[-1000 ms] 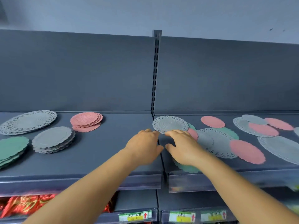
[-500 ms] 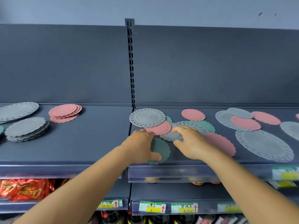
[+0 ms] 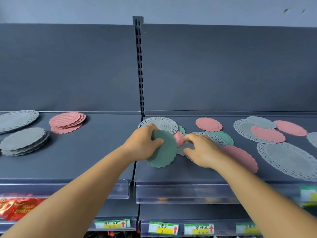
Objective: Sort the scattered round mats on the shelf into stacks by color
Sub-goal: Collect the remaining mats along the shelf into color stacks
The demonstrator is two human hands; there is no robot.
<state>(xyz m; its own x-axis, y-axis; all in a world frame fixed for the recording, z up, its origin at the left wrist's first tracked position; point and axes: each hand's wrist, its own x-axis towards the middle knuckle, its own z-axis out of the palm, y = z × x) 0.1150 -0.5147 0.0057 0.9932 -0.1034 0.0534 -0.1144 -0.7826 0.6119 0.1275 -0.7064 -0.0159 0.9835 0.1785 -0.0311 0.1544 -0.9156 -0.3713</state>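
On the dark shelf (image 3: 89, 162), my left hand (image 3: 143, 144) grips a green scalloped mat (image 3: 163, 152), thumb on top, its edge tilted up off the shelf. My right hand (image 3: 203, 151) pinches a small grey mat (image 3: 186, 146) between fingers and thumb. Around them lie a grey lace mat (image 3: 162, 123), a small pink mat (image 3: 178, 138), another green mat (image 3: 225, 137) and a pink mat (image 3: 241, 158). Sorted on the left are a pink stack (image 3: 66, 121), a grey stack (image 3: 24, 141) and a large grey lace mat (image 3: 17, 120).
More pink and grey mats overlap at the right, among them a big grey lace oval (image 3: 289, 160) and a pink mat (image 3: 209, 124). A slotted upright post (image 3: 139, 74) splits the back panel. Red packets (image 3: 17, 208) and price labels sit on the lower shelves.
My left hand has closed on the green mat and raised its near edge. My right hand slid left and now pinches the small grey mat.
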